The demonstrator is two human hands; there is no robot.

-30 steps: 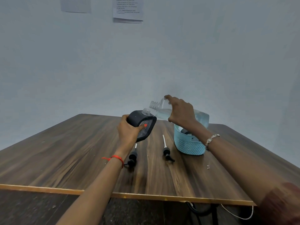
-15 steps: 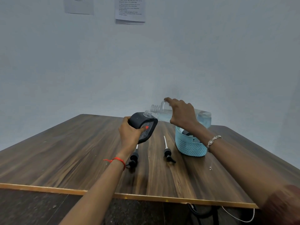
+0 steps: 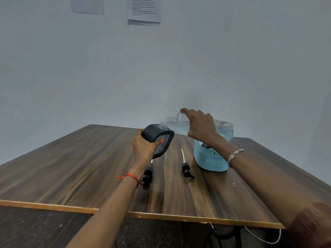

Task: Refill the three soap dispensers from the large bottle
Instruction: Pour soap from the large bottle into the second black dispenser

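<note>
Head camera looked down over a wooden bench [image 3: 71, 167] set against a plain wall. The left hand [image 3: 145, 147] gripped a dark soap dispenser [image 3: 157, 138] from its left side, fingers wrapped behind it and out of sight, thumb pressed on its meshed front face. The dispenser was tilted, its clear threaded neck [image 3: 163, 125] open and pointing up and to the right. Whether its lower corner touched the bench could not be told.

The right hand [image 3: 200, 127] curled over the large bottle [image 3: 222, 130], which lay nearly level above the bench, its open mouth just beside the dispenser's neck. That hand hid the bottle's middle. Pale bluish liquid showed in the bottle's lower half, but any stream passing between the two mouths was too faint to make out.

Behind the right wrist stood a blue woven basket [image 3: 209, 160], its far side covered by the arm and bottle; something dark [image 3: 206, 146] sat inside it, too hidden to name. Two black pump heads lay on the bench: one [image 3: 148, 173] just below the left hand, its white tube mostly covered by the dispenser, the other [image 3: 186, 170] between it and the basket, in full view. Two paper sheets [image 3: 144, 9] hung on the wall, cut off by the top edge, their print unreadable.
</note>
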